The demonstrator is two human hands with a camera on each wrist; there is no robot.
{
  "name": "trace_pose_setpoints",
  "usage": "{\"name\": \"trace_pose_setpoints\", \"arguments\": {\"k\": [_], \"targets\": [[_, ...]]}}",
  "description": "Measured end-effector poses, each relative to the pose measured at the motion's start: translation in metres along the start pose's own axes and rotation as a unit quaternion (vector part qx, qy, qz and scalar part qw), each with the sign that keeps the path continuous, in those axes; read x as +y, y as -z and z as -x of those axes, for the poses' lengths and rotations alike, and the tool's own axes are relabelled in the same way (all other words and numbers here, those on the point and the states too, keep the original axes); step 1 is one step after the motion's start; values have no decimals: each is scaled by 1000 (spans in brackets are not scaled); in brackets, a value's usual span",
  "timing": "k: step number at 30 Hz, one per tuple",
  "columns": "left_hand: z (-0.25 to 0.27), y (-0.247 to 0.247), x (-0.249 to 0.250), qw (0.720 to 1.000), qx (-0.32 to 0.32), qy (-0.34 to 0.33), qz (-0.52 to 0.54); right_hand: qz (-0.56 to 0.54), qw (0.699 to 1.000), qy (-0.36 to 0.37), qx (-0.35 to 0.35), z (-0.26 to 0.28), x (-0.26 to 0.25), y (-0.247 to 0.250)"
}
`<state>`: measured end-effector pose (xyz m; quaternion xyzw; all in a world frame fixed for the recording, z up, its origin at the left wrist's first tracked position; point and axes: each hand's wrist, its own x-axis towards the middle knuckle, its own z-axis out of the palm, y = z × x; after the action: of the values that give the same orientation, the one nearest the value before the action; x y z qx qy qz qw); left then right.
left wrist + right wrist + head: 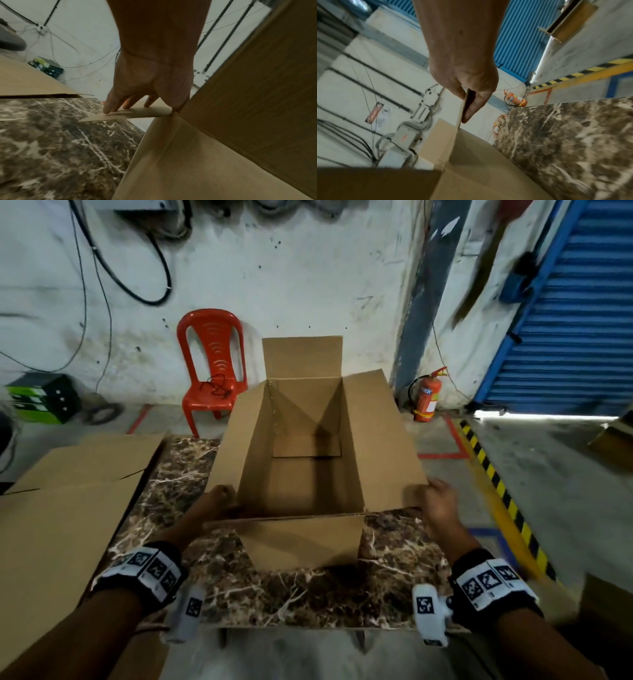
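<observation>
An open brown cardboard box [301,477] stands on the marble-patterned table [308,594], empty inside, all its top flaps spread out. My left hand [219,499] holds the near corner of the left flap [236,446]. In the left wrist view the fingers [109,108] lie along that flap [137,113] with the thumb at the box corner. My right hand [438,501] grips the near corner of the right flap [380,440]. In the right wrist view my right hand [467,105] pinches the flap's edge [461,116] between thumb and fingers. The near flap [301,539] lies toward me.
Flattened cardboard sheets [61,508] cover the table's left side. Behind the table stand a red plastic chair [214,364] and a fire extinguisher [426,395] against the wall. A blue roller shutter [575,320] and a yellow-black floor stripe [496,484] are on the right.
</observation>
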<state>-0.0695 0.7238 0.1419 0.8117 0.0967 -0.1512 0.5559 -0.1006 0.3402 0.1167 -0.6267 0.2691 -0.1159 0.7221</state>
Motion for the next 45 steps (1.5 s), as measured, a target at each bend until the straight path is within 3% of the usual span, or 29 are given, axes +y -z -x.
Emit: {"name": "trace_pose_setpoints", "arguments": {"k": [2,4,7,9,11,13,15,16,18,20,24,27,30,33,35,36,38,40,41,45], "targets": [[-5,5,-20,997,12,-49,-52,-7,999,-26,30,1,25,3],[-1,5,-29,988,42,-116,-92,-73,992,-69,75,-1,47,4],[9,3,-33,968,36,-225,-102,-196,968,-120,96,2,60,1],[3,1,-34,969,65,-232,-57,-207,966,-139,64,8,63,-8],[12,-4,-21,974,62,-218,-14,-147,979,-141,14,14,68,-22],[14,-5,-18,981,6,-192,-16,-87,987,-134,-36,26,67,-36],[7,-2,-26,972,-70,-156,-161,-39,992,-114,-42,34,59,-47],[1,-2,-33,945,-98,-155,-269,-6,994,-105,-27,37,55,-50],[-21,-6,-57,883,-112,-190,-413,29,995,-92,3,39,51,-55],[-35,-15,-74,858,-97,-227,-450,24,996,-77,24,37,54,-60],[-32,-18,-71,864,-59,-265,-423,66,995,-20,70,50,43,-83],[-34,-3,-79,894,-76,-248,-365,106,985,111,83,66,11,-116],[-41,13,-105,944,-110,-215,-226,266,930,250,42,87,-25,-153],[-39,20,-123,965,-158,-189,-91,463,824,327,-2,117,-38,-198],[-37,33,-116,983,-113,-124,67,564,753,338,-23,128,-19,-223],[-38,46,-110,977,-96,-72,173,610,721,326,-46,133,-2,-235],[-45,75,-97,938,-105,-10,332,684,671,268,-100,144,33,-254],[-48,102,-77,910,-123,5,396,715,651,220,-131,152,58,-266],[-52,111,-70,913,-137,5,385,720,647,214,-134,157,66,-272],[-58,108,-41,961,-142,23,238,724,638,231,-127,159,73,-286]]}}
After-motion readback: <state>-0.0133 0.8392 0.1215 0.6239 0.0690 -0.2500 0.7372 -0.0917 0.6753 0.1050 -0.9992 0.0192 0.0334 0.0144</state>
